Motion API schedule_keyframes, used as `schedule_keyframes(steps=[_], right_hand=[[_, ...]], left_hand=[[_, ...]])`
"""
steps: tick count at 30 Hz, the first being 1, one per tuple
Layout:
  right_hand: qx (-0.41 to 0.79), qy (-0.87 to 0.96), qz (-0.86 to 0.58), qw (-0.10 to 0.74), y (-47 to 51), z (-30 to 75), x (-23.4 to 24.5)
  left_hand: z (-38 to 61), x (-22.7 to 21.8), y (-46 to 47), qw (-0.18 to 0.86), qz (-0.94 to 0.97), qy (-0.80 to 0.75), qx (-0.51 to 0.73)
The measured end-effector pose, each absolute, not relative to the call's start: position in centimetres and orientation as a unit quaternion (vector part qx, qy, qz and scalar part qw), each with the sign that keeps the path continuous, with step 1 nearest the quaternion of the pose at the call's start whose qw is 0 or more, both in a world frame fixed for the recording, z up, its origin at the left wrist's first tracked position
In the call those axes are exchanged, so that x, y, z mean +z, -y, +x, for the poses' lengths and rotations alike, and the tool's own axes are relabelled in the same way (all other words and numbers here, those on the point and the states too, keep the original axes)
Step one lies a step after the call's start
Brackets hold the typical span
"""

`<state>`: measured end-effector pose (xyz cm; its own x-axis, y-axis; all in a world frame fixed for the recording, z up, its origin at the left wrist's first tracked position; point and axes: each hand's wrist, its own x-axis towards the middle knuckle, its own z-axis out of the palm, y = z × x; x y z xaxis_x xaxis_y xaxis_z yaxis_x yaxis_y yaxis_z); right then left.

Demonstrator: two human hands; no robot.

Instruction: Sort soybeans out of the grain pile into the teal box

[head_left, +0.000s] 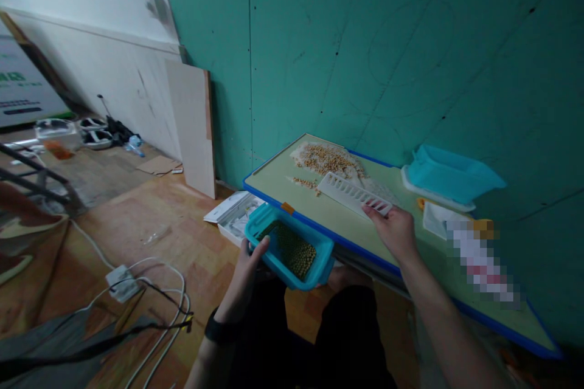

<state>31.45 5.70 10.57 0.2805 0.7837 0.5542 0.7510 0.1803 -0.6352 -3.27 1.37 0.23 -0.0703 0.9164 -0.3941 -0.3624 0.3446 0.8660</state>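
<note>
The tabletop (274, 177) carries pale beans (329, 161) near its far-left corner. Off its near edge, the left hand (252, 256) clasps the turquoise basin's (326, 253) rim, presumably keeping it steady. The right hand (398, 231) pinches the slotted strip's (344, 196) end, probably for reach.

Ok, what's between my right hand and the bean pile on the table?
In the head view, the white slotted strip your right hand holds, near the pile.

The left hand (250, 260) and right hand (398, 234) are bare, as are the 2 forearms (444, 310). 1 wide black band (222, 327) circles the left wrist. Black trousers (349, 337) cover the 2 legs, too dark to show seams.
</note>
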Motion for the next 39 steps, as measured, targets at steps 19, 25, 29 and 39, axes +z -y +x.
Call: schedule_keyframes(steps=[19,25,29,39], right_hand=[[0.051,0.604,-0.632,0.483,-5.5,31.3,10.6],[0.059,0.605,-0.626,0.488,-5.7,31.2,10.8],[0.073,0.614,-0.617,0.487,-5.7,30.7,10.9],[0.088,0.639,-0.602,0.47,-4.2,28.9,10.9]], left_hand=[[-3.2,0.6,-1.3,0.631,0.267,-0.513,0.517],[-3.1,1.1,-1.2,0.629,0.278,-0.513,0.514],[-2.9,1.5,-1.1,0.631,0.277,-0.516,0.508],[-2.6,1.0,-1.5,0.638,0.249,-0.516,0.514]])
